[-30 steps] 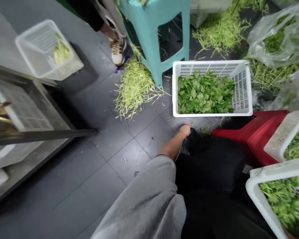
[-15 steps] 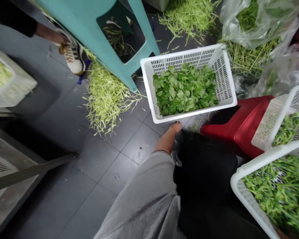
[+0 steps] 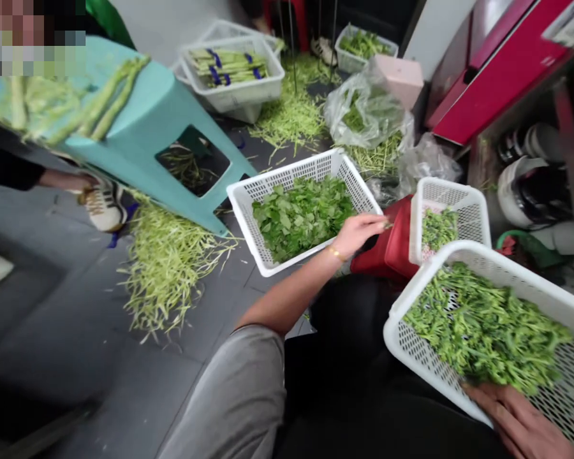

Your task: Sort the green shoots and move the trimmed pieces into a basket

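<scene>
My left hand (image 3: pixel 361 233) is over the right front corner of a white basket (image 3: pixel 263 262) of leafy greens (image 3: pixel 306 213). Its fingers are pinched together on a small bit too blurred to name. At the lower right, my right hand (image 3: pixel 521 417) lies inside a larger white basket (image 3: pixel 395 319), at the near edge of the chopped-looking green stems (image 3: pixel 492 325). Its fingers are stretched out and touch the basket wall. A smaller white basket (image 3: pixel 481 217) with a few greens stands beyond, beside a red stool (image 3: pixel 397 245).
A teal stool (image 3: pixel 138 115) with long stalks stands at the left, near a person's shoe (image 3: pixel 104 204). Pale trimmings (image 3: pixel 160 274) cover the floor beside it. Farther back are a basket of bundled stalks (image 3: pixel 239 89), plastic bags (image 3: pixel 363 108) and a pink-red cabinet (image 3: pixel 488 76).
The view has tilted up and right. My left hand has risen from the floor in front of the leafy basket to its right corner. My right hand has come into view.
</scene>
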`<state>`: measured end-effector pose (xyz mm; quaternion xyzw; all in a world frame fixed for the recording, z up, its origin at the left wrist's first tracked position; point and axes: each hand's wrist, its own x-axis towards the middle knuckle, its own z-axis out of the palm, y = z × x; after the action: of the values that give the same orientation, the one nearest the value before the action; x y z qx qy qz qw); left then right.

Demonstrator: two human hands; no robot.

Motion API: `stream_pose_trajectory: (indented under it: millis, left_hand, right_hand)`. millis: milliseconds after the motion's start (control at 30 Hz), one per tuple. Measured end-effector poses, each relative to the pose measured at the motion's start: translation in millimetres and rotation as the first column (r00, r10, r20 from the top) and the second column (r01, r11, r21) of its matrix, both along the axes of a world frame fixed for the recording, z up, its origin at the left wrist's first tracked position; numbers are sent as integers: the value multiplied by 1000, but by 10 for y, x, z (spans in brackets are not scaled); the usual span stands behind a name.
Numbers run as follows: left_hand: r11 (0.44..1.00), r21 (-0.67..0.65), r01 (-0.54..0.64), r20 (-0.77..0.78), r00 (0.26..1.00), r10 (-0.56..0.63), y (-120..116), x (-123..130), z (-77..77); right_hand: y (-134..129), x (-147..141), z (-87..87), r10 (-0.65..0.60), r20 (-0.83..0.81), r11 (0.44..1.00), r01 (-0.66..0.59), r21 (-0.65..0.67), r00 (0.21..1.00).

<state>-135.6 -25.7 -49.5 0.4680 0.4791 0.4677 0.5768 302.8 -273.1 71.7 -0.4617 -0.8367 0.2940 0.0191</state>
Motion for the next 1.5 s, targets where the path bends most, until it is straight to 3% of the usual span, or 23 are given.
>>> stream_pose_trajectory:
  millis: [67,133,200,300,367,433,533,633,700,733,833,900,967,1033,1100,1133,1167,1200,1267,1333,1367,1433,1500]
  left_hand:
    - [973,163,163,-93,984,-150,345,389,409]
    - [953,205,225,-281,946,-163,472,684,738]
    - [949,147,277,-322,921,-219,338,817,944]
    - [933,-11,359,1,933,-359,-181,707,1066]
    - [946,-121,300,219,938,-269,-552,521,1126]
    - [952,-206,224,279,946,-163,-847,345,1225]
    - [968,-249,41,58,998,-27,-1178,167,1429]
    - [946,-298,-125,-212,975,62,-1480,42,1646]
    - [920,-335,-201,-312,946,93,-1673,-38,1769]
    - [908,-348,-234,-354,929,104,-1758,-75,1818]
    - [860,-401,-316,-505,859,80,-1937,-155,1887]
    - [829,-428,-360,-586,809,49,-1990,-169,1884]
    - [820,-403,-406,-643,763,61,-2006,-149,1884]
    - [881,-209,-424,-772,625,118,-2001,-89,1915]
    - [963,63,-263,-890,422,174,-1972,13,1967]
    - [981,152,-118,-916,356,185,-1941,79,1991]
    - [982,189,21,-922,347,170,-1895,153,2007]
    - [976,184,115,-906,405,123,-1832,230,2013]
    - [983,109,145,-779,627,-6,-1663,378,1991]
    - [994,-70,79,-507,855,-103,-1483,494,1933]
    - [984,-166,71,-344,931,-125,-1409,535,1895]
    - [948,-297,116,-60,988,-140,-1326,582,1818]
    - [923,-358,138,90,989,-113,-1324,588,1752]
  right_hand:
    - [-25,-21,-6,59,1,998,-59,1,998]
    - [-6,-87,18,98,-20,995,-98,16,995]
    - [29,-162,52,115,-77,993,-112,44,990]
    - [89,-260,89,125,-177,990,-111,86,976]
    - [146,-328,108,161,-221,984,-140,108,962]
    - [230,-416,144,207,-235,977,-188,102,950]
    - [404,-571,278,325,-277,939,-344,-20,904]
    - [614,-655,483,430,-377,854,-505,-126,821]
    - [794,-667,577,481,-431,808,-577,-120,763]
    - [900,-682,596,495,-430,814,-576,-75,755]
    - [1229,-876,564,478,-261,876,-437,203,838]
    - [1390,-1138,505,464,-63,843,-418,338,884]
    - [1475,-1435,440,502,108,791,-506,344,858]
    - [1512,-1677,368,550,210,761,-588,274,808]
    - [1547,-1805,290,559,231,773,-602,203,796]
    - [1574,-1825,251,548,210,793,-582,178,810]
    - [1607,-1822,214,527,162,820,-549,161,834]
    - [1644,-1802,184,503,79,849,-509,140,861]
    - [1709,-1745,151,388,-175,921,-388,37,905]
    - [1733,-1706,160,126,-431,961,-218,-171,893]
    - [1725,-1704,177,-26,-510,950,-137,-281,860]
    - [1683,-1730,219,-240,-574,918,-9,-396,783]
    - [1643,-1771,253,-257,-596,941,56,-334,761]
